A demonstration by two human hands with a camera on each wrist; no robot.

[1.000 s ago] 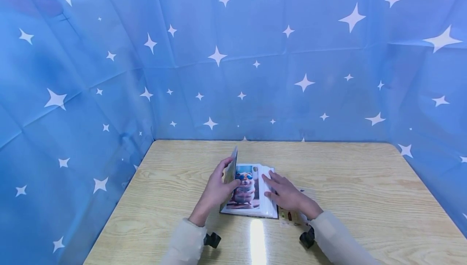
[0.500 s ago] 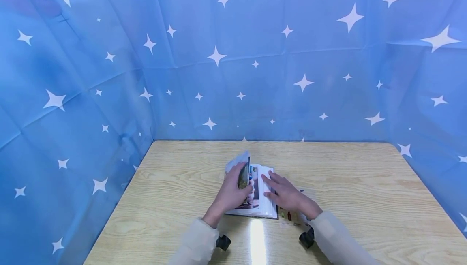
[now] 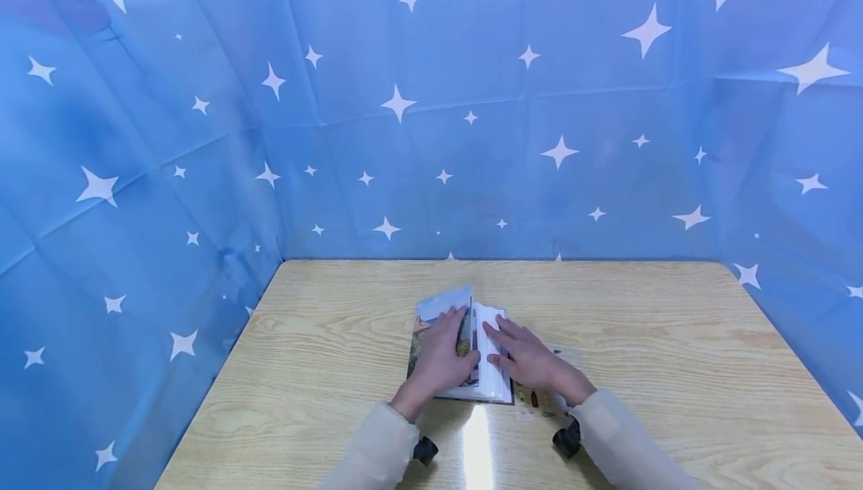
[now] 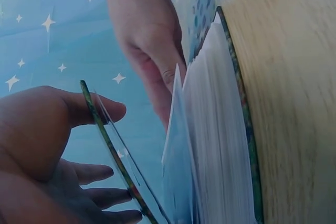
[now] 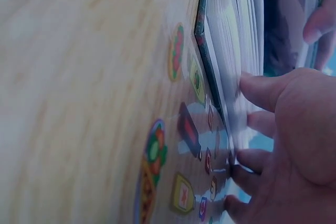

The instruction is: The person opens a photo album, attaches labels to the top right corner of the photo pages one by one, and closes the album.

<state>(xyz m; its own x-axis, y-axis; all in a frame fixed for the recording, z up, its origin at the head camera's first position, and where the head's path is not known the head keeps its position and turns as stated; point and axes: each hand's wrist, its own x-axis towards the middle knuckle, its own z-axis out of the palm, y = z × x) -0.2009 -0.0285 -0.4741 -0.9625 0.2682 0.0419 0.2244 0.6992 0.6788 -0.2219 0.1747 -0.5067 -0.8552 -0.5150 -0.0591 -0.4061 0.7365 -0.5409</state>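
Wooden table (image 3: 640, 355), light grain, blue star-print backdrop (image 3: 472, 100) on three sides. Photo album (image 3: 487, 359) lies near the middle of the table, close to the person, open with its thick white page stack on the right. Left hand (image 3: 441, 359) lies over the cover (image 3: 441, 306), which is tilted low over the pages; fingers mostly straight and spread on its outer face. In the left wrist view the thumb wraps over the cover's thin edge (image 4: 113, 145), so the hand is grasping the cover between thumb and fingers, a gap showing between cover and page stack (image 4: 215, 145). Right hand (image 3: 529, 359) rests flat on the right side of the page stack, fingers extended and pressing down, not curled around anything; right wrist view shows the fingertips (image 5: 252, 87) on the page edges. Sticker sheet (image 5: 184, 182) with small colourful stickers lies on the table, partly under the album's right edge, just beside the right hand. Both sleeves pale beige; a dark wrist camera mount (image 3: 568, 439) sits under the right forearm.
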